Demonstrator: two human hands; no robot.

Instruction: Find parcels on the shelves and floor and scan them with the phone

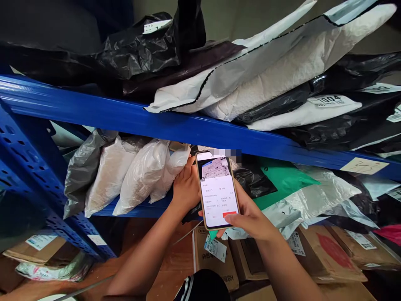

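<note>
My right hand is wrapped around a smartphone, its thumb on a red button at the bottom of the screen. The upper part of the screen shows a camera picture of a parcel label; text lines fill the lower part. My left hand reaches to the lower shelf, fingers stretched forward against a white plastic mailer bag. The phone hides part of that hand and whatever lies behind it. More white mailer bags and a grey one lean to its left. Black and green mailer bags lie to the right.
A blue shelf beam crosses above my hands, and a slotted blue upright stands at left. Black and white mailers overhang the upper shelf; one label reads 1004. Cardboard boxes stand below on the brown floor.
</note>
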